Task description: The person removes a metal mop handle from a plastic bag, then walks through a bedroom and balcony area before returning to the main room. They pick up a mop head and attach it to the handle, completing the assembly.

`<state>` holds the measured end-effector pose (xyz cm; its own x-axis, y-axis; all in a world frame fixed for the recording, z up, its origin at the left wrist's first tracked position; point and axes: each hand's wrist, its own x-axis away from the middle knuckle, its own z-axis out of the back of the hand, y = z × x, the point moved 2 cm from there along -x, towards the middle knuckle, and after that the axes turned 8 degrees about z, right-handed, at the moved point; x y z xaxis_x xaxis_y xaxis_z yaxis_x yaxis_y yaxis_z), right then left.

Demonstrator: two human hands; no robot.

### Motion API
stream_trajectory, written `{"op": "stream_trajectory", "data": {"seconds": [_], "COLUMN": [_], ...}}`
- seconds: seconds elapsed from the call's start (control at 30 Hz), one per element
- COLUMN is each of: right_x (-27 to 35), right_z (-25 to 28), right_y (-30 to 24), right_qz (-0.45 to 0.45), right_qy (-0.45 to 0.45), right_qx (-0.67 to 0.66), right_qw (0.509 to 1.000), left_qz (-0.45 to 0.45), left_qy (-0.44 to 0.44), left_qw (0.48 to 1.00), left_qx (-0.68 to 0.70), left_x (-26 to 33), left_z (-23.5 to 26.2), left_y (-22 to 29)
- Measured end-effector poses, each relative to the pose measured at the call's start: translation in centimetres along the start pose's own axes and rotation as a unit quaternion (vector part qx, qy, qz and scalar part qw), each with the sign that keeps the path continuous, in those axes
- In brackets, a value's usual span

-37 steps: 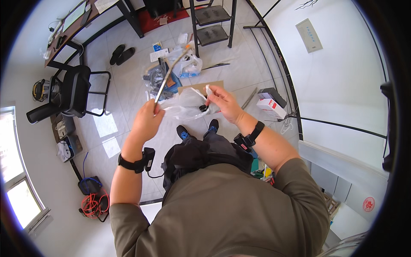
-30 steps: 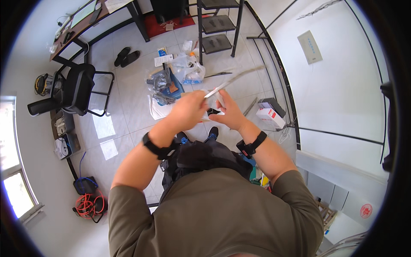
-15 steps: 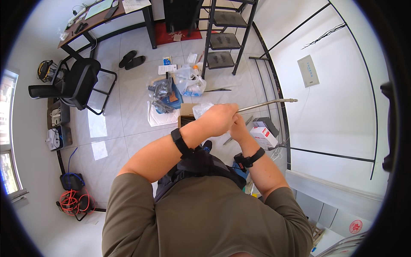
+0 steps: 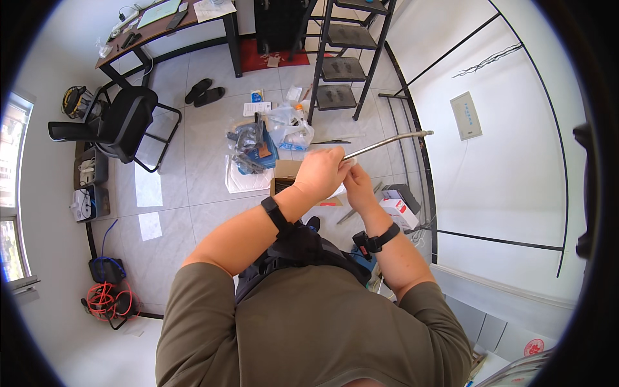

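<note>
My left hand (image 4: 322,174) is closed around the lower end of a slender metal tube (image 4: 387,141). The tube is shiny, bends gently and ends in a small fitting at the right, pointing toward the white wall. Close against it, my right hand (image 4: 359,186) is closed, with its fingertips at the tube's base. A thin white piece (image 4: 338,191), plastic or paper, shows between and below my hands; the right fingers seem to pinch it. An open cardboard box (image 4: 286,168) with dark contents stands on the floor below, partly hidden by my left hand and forearm.
Plastic bags (image 4: 290,129), a blue package and a white padded sheet (image 4: 247,178) lie on the floor ahead. A black step ladder (image 4: 338,68) stands beyond. Small boxes (image 4: 398,211) sit at the right, a black chair (image 4: 122,122) and desk (image 4: 187,27) at the left.
Both hands have shifted slightly, the left one a little left. The tube's far end has come left and up. The white piece has moved from left of my left hand to between the hands.
</note>
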<state>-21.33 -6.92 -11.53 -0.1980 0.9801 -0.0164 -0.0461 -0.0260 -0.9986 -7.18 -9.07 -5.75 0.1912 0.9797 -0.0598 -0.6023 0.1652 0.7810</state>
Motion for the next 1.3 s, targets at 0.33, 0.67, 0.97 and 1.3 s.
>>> {"op": "stream_trajectory", "data": {"seconds": [0.33,0.67,0.97,1.3], "right_x": [-0.1,0.9,0.6,-0.9], "right_z": [1.1,2.7,3.1,2.0], "right_y": [0.4,-0.5,0.7,0.4], "right_qz": [-0.007,-0.075,-0.105,-0.092], "right_qy": [-0.001,-0.061,0.114,0.127], "right_qx": [0.027,0.023,-0.122,-0.162], "right_qw": [1.0,0.995,0.98,0.974], "left_qz": [0.012,0.047,0.13,0.15], "left_qy": [-0.063,-0.118,-0.13,-0.232], "left_qw": [0.994,0.981,0.973,0.943], "left_qx": [0.083,0.145,0.139,0.186], "left_x": [0.0,-0.5,-1.0,-0.4], "left_z": [-1.6,-1.3,-1.3,-2.3], "left_y": [-0.3,-2.0,-2.7,-2.4]}}
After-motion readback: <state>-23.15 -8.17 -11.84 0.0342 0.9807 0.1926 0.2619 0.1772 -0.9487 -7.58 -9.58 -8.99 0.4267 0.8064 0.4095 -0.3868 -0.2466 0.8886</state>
